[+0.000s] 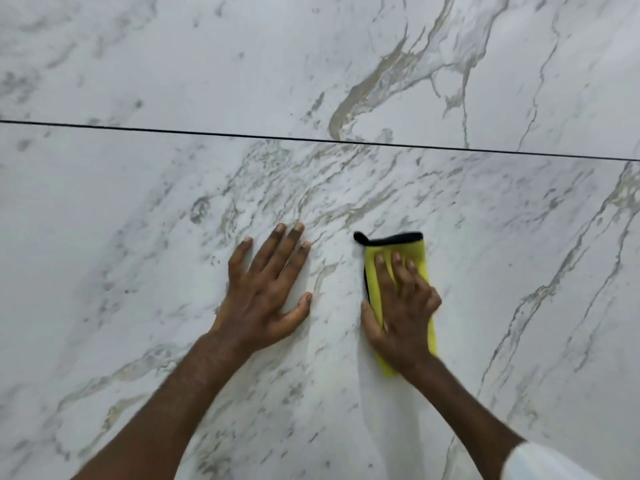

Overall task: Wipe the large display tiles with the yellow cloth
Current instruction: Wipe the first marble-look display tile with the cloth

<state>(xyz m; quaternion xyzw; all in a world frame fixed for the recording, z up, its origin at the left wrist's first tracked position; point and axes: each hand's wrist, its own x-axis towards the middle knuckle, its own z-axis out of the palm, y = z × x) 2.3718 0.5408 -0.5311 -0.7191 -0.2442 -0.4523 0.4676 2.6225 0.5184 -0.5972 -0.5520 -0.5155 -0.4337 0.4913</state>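
Two big marble-look tiles fill the view, white with grey and tan veins, and a thin dark seam (pixel 207 133) runs across between them, dropping a little toward the right. The upper tile (pixel 207 64) lies beyond the seam. The lower tile (pixel 138 237) lies on the near side, and both hands are on it.

The left hand (pixel 266 296) rests flat on the lower tile, well below the seam. Its palm is down, its fingers are straight and slightly spread, and its thumb is held out to the side. It grasps nothing.

The right hand (pixel 401 313) is just beside it, about as far below the seam, and lies on top of the yellow cloth (pixel 417 252). Its fingers (pixel 396 261) are stretched over the cloth and press it down onto the tile rather than closing around it. The thumb lies along the cloth's left edge. This hand is a bit blurred, so I can't tell how the thumb lies any more exactly than that.

The cloth looks folded into a long strip. Its far end pokes out past the fingertips toward the seam, and its near end shows under the wrist. A black trim (pixel 394 240) runs along the end nearer the seam, with a small black tab at its left corner.

Both forearms are bare, and a bit of white sleeve (pixel 540 462) shows at the bottom right, far from the seam.
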